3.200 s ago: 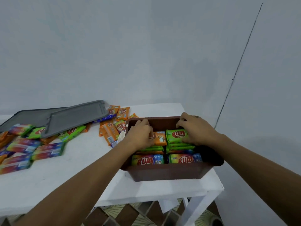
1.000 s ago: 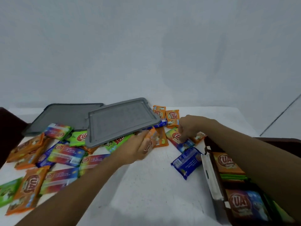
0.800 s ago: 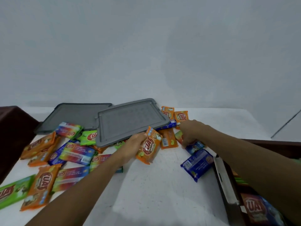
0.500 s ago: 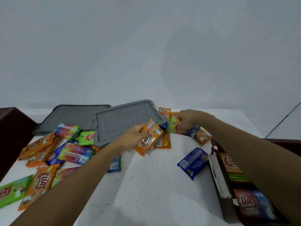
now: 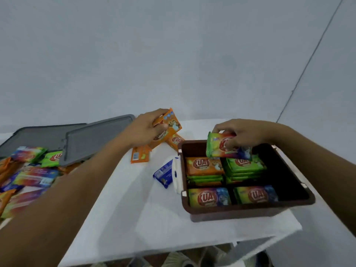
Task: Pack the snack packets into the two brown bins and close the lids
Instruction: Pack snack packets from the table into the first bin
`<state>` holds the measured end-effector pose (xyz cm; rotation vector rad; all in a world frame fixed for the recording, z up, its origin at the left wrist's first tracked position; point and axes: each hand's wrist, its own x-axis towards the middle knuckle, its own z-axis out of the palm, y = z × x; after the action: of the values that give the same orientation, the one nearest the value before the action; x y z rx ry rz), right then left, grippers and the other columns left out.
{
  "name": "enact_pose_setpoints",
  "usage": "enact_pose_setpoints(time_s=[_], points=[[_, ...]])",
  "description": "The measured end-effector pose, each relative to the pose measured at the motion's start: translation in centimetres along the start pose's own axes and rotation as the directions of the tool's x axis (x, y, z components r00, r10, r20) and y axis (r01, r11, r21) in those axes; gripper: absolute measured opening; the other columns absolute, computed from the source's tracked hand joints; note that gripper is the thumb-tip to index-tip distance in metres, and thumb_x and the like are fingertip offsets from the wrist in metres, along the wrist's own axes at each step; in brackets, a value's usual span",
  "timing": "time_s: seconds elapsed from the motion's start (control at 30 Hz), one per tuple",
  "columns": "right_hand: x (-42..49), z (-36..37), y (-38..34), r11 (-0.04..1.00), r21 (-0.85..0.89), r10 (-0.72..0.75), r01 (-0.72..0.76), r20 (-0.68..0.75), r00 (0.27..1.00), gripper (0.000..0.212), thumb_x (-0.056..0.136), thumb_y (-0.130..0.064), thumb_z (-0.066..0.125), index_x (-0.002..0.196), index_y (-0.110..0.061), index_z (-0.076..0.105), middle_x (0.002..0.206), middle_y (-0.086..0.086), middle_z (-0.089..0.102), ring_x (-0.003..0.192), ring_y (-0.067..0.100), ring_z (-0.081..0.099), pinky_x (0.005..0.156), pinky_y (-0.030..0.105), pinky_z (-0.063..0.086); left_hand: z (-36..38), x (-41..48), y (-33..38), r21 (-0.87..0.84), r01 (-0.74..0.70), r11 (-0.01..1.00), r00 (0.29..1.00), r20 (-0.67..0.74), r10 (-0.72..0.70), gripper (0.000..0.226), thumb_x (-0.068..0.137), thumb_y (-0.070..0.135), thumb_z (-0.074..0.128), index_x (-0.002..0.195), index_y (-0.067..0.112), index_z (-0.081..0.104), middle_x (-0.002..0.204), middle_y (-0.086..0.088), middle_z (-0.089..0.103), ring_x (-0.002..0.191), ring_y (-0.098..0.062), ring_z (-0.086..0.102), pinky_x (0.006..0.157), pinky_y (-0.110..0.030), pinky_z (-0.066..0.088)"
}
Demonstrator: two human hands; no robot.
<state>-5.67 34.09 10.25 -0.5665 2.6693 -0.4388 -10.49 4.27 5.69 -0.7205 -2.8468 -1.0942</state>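
Fingers (image 5: 228, 143) pinching: green packet (image 5: 213, 149) in my right hand (image 5: 244, 133), orange packet (image 5: 173, 122) in left hand (image 5: 142, 132).
Lay green flat — upper-right stack of the brown bin (image 5: 250, 208).

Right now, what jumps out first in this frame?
Both hands carry packets: the right hand holds a green packet over the far side of the open brown bin, already stacked with packets, at the right of the table. The left hand grips an orange packet in the air, left of the bin. Loose packets and two grey lids lie at the left.
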Motion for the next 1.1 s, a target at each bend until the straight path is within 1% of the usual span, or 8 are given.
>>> enact_pose_setpoints(time_s=[0.17, 0.27, 0.47, 0.6, 0.7, 0.8, 0.93, 1.1], points=[[-4.1, 3.2, 4.9, 0.997, -0.076, -0.010, 0.018, 0.106, 0.994, 0.024, 0.090, -0.018, 0.058, 0.111, -0.027, 0.061, 0.108, -0.007, 0.062, 0.095, 0.010, 0.060, 0.084, 0.035, 0.052, 2.5, -0.9, 6.8, -0.052, -0.067, 0.996, 0.984, 0.160, 0.075, 0.046, 0.096, 0.029, 0.058, 0.140, 0.025, 0.044, 0.108, 0.009, 0.063, 0.092, -0.007, 0.064, 0.076, -0.014, 0.049], [-5.2, 4.4, 6.2, 0.997, -0.077, 0.017, -0.002, 0.193, 0.981, 0.028, 0.092, -0.017, 0.058, 0.119, -0.023, 0.062, 0.115, -0.006, 0.065, 0.100, 0.012, 0.061, 0.086, 0.028, 0.051, 5.3, -1.6, 9.2, 0.018, -0.035, 0.999, 0.916, 0.401, 0.025, 0.040, 0.094, 0.032, 0.060, 0.128, 0.029, 0.039, 0.092, 0.007, 0.063, 0.078, -0.006, 0.064, 0.068, -0.021, 0.049], [-5.5, 7.2, 7.4, 0.982, -0.187, 0.007, 0.039, 0.238, 0.971, 0.043, 0.093, -0.020, 0.061, 0.135, -0.024, 0.054, 0.122, -0.008, 0.061, 0.100, 0.009, 0.056, 0.088, 0.024, 0.045, 11.6, -2.7, 10.2, 0.295, -0.087, 0.951, 0.788, 0.605, -0.116, 0.034, 0.093, 0.028, 0.063, 0.121, 0.019, 0.045, 0.095, 0.002, 0.052, 0.077, -0.016, 0.051, 0.063, -0.027, 0.043], [-5.4, 7.3, 7.6, 0.983, -0.177, -0.009, 0.057, 0.261, 0.965, 0.044, 0.092, -0.025, 0.064, 0.135, -0.024, 0.055, 0.125, -0.007, 0.063, 0.103, 0.007, 0.057, 0.090, 0.021, 0.043, 12.5, -2.7, 10.5, 0.474, -0.166, 0.865, 0.769, 0.611, -0.187, 0.038, 0.094, 0.032, 0.060, 0.127, 0.019, 0.048, 0.111, -0.006, 0.057, 0.089, -0.020, 0.050, 0.073, -0.031, 0.039], [-5.3, 7.2, 7.7, 0.978, -0.192, -0.024, 0.079, 0.272, 0.962, 0.044, 0.090, -0.026, 0.066, 0.134, -0.024, 0.057, 0.124, -0.007, 0.065, 0.097, 0.005, 0.055, 0.086, 0.019, 0.042, 12.7, -2.8, 10.8, 0.513, -0.203, 0.834, 0.726, 0.651, -0.224, 0.050, 0.095, 0.033, 0.058, 0.142, 0.020, 0.044, 0.138, -0.003, 0.052, 0.121, -0.024, 0.051, 0.094, -0.034, 0.042], [-4.9, 7.2, 7.9, 0.979, -0.185, -0.034, 0.086, 0.269, 0.963, 0.045, 0.089, -0.024, 0.068, 0.132, -0.024, 0.058, 0.118, -0.008, 0.067, 0.096, 0.006, 0.061, 0.087, 0.021, 0.048, 12.7, -2.9, 10.9, 0.491, -0.178, 0.853, 0.719, 0.657, -0.228, 0.053, 0.094, 0.035, 0.060, 0.142, 0.021, 0.045, 0.140, -0.002, 0.053, 0.126, -0.022, 0.050, 0.100, -0.035, 0.043], [-4.2, 6.4, 8.4, 0.979, -0.150, -0.111, 0.138, 0.176, 0.978, 0.035, 0.090, -0.008, 0.057, 0.120, -0.024, 0.066, 0.102, -0.010, 0.072, 0.087, 0.002, 0.065, 0.082, 0.026, 0.055, 12.2, -3.1, 10.1, 0.428, -0.174, 0.887, 0.802, 0.584, -0.125, 0.034, 0.090, 0.038, 0.065, 0.117, 0.018, 0.063, 0.111, 0.000, 0.066, 0.102, -0.017, 0.063, 0.086, -0.036, 0.053], [-2.3, 4.6, 8.1, 0.969, -0.099, -0.232, 0.224, -0.070, 0.970, 0.017, 0.091, -0.014, 0.060, 0.099, -0.027, 0.068, 0.088, -0.012, 0.070, 0.079, 0.000, 0.065, 0.076, 0.026, 0.054, 10.2, -3.7, 7.9, 0.325, -0.208, 0.922, 0.975, 0.141, 0.171, 0.008, 0.090, 0.028, 0.063, 0.089, 0.021, 0.058, 0.084, 0.009, 0.060, 0.076, -0.007, 0.055, 0.065, -0.030, 0.050]])
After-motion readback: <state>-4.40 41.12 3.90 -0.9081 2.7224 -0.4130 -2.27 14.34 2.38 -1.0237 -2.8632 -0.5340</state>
